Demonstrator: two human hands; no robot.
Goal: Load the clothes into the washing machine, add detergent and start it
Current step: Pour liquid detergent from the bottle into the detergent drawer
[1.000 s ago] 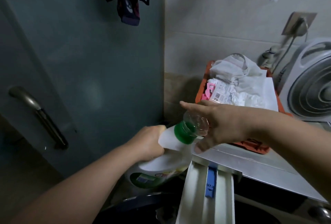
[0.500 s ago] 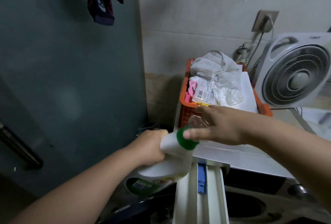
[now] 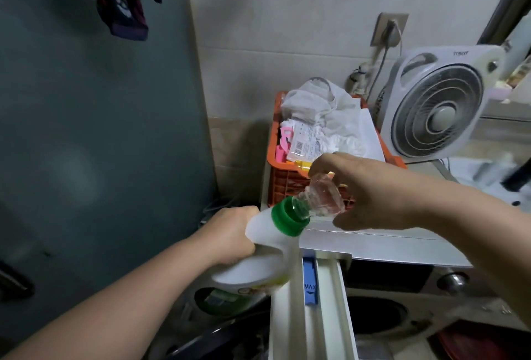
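My left hand [image 3: 230,234] grips the handle of a white detergent bottle [image 3: 258,262] with a green collar [image 3: 287,217], tilted toward the right. My right hand [image 3: 373,193] holds the clear cap [image 3: 323,197] at the bottle's mouth. Just below, the washing machine's white detergent drawer [image 3: 330,302] stands pulled out, with a blue MAX tab [image 3: 310,285] inside. The machine's top [image 3: 373,241] and dark door [image 3: 373,316] lie to the right.
An orange crate [image 3: 287,184] with white cloth and packets sits on the machine's top by the wall. A white box fan [image 3: 436,101] stands to its right, plugged into a wall socket [image 3: 389,29]. A grey-green door [image 3: 100,129] fills the left, with dark cloth [image 3: 123,0] hanging above.
The view has swung a little left and down. My right hand has shifted from covering the green collar to holding the clear cap, which now shows beyond the collar. The bottle stays tilted.
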